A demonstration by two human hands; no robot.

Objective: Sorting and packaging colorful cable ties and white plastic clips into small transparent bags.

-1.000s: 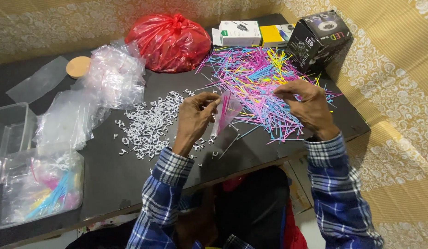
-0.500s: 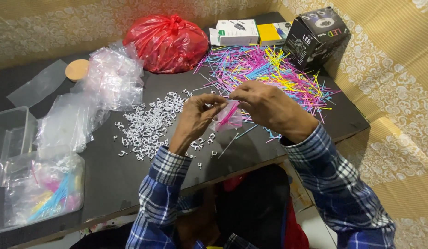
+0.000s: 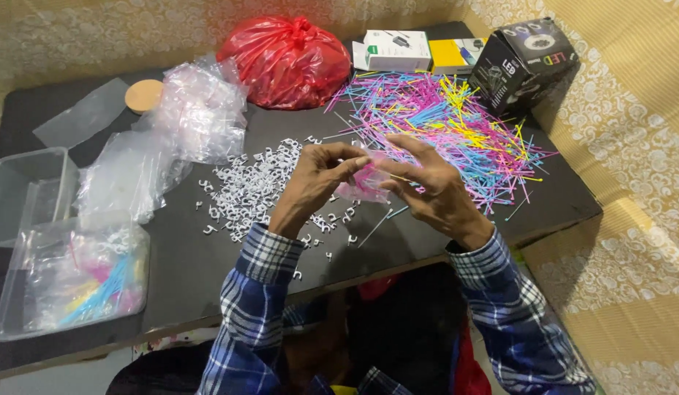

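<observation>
Together, the left hand [image 3: 317, 179] and right hand [image 3: 427, 186] pinch a small clear bag [image 3: 363, 183] of pink sticks above the tabletop's [image 3: 171, 285] near edge.

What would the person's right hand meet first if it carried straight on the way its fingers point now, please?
The right hand points up and left toward the small clear bag it already pinches with the left hand. Past that, probably the left hand's fingertips, though depth is unclear.
</observation>
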